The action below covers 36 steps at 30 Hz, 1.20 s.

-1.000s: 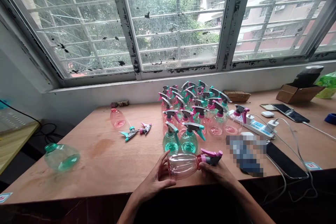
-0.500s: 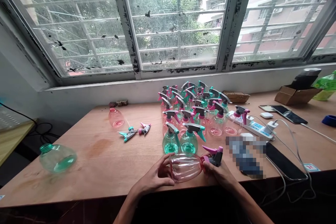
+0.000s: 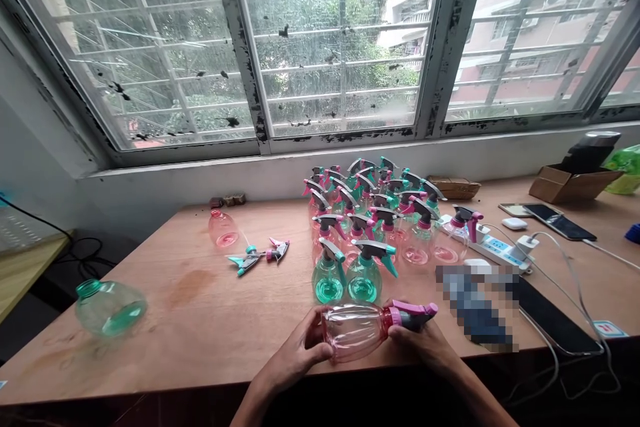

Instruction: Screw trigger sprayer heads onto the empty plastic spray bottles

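Gripping pink btl (image 3: 356, 332) 2-handed | btl on its side, just nr side of sprayer cluster (image 3: 385, 217), long axis ~L-R, head (image 3: 413, 317) to R | L hand (image 3: 309, 348) round base | R hand (image 3: 424, 341) round neck, nearer head

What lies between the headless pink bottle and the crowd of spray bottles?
Two loose spray heads on the table, in the head view.

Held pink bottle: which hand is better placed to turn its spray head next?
Probably the right hand: it is at the spray head, while the left hand holds the pink bottle near its base.
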Each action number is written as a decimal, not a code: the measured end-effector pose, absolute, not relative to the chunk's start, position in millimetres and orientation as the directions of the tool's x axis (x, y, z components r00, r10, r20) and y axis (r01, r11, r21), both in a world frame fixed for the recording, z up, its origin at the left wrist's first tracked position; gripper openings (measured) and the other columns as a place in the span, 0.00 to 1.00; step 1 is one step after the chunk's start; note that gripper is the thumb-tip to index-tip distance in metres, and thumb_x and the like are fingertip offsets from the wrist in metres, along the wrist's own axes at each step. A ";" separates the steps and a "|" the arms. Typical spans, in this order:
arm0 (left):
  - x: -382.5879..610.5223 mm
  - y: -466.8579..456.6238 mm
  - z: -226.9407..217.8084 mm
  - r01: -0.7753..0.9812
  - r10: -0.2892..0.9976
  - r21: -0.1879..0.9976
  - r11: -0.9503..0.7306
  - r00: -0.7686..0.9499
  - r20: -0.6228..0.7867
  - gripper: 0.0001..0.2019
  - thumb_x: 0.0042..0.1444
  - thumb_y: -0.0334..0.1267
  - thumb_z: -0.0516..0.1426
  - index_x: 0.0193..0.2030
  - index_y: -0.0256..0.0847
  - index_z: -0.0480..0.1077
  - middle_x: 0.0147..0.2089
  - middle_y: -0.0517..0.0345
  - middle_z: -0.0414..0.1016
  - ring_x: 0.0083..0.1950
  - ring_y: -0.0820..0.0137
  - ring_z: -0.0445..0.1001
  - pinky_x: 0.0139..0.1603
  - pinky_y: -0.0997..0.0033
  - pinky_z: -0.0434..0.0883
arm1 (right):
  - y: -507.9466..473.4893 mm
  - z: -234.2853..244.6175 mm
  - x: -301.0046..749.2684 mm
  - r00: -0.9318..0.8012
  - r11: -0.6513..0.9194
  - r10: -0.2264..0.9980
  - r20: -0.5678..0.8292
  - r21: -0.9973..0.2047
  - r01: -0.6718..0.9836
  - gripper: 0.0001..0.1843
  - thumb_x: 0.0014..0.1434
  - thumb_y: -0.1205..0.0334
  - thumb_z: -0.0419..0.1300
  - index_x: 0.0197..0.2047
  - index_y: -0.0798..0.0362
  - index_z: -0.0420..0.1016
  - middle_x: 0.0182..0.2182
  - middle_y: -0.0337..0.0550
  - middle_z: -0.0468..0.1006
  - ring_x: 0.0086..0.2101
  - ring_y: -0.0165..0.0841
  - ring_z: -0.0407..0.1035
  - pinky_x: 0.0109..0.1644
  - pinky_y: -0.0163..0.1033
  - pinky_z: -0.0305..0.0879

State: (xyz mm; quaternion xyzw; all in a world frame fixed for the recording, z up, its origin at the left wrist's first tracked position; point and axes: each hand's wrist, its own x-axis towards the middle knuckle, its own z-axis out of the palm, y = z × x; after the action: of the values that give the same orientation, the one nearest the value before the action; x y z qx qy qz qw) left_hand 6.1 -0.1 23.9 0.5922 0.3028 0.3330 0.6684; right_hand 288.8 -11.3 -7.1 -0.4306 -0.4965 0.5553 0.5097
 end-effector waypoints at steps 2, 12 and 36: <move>5.7 1.1 23.1 -0.080 0.808 0.994 0.077 0.589 -0.015 0.41 0.49 0.60 0.68 0.66 0.45 0.65 0.61 0.45 0.74 0.63 0.47 0.72 0.65 0.46 0.67 | -11.3 -8.1 288.5 -0.094 0.027 0.995 0.040 -0.991 -0.134 0.25 0.45 0.47 0.77 0.42 0.51 0.78 0.28 0.38 0.78 0.27 0.37 0.70 0.34 0.41 0.69; 1.8 1.0 25.3 -0.056 0.805 0.997 0.046 0.593 -0.004 0.40 0.52 0.61 0.66 0.67 0.44 0.64 0.64 0.45 0.72 0.66 0.47 0.69 0.71 0.45 0.60 | -13.5 -11.4 286.4 -0.060 0.088 0.994 0.094 -0.991 -0.099 0.25 0.46 0.43 0.76 0.41 0.51 0.81 0.25 0.38 0.77 0.24 0.35 0.69 0.28 0.39 0.68; -1.7 1.8 26.3 -0.025 0.797 0.998 0.063 0.604 -0.035 0.45 0.50 0.54 0.70 0.72 0.46 0.59 0.72 0.44 0.65 0.73 0.43 0.60 0.73 0.41 0.57 | -14.5 -20.7 289.2 0.031 0.135 0.991 0.132 -0.985 -0.106 0.25 0.46 0.47 0.77 0.45 0.49 0.83 0.30 0.43 0.83 0.27 0.38 0.74 0.30 0.40 0.72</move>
State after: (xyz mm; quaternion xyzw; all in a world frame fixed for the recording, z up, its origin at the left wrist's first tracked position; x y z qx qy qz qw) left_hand -1.7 1.8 26.3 0.6087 0.3167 0.3129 0.6567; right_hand 289.2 -14.5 -20.7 -0.4435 -0.4988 0.4857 0.5644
